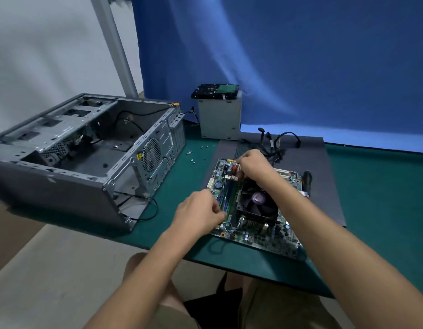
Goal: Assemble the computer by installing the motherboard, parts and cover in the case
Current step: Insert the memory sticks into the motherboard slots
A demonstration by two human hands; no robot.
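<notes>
Left hand (201, 210) and right hand (253, 166) apparently pinch memory stick (226, 197) ends on motherboard (260, 236).

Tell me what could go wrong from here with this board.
The left hand and right hand work at opposite ends of the long memory slots on the green motherboard; uneven pressure might flex it. The board's near corner lies close to the front edge of the green table, so a shove could slide it off. Small loose silver screws nearby could roll away or get lost.

Bare forearms (144, 264), khaki shorts (288, 309)
</notes>
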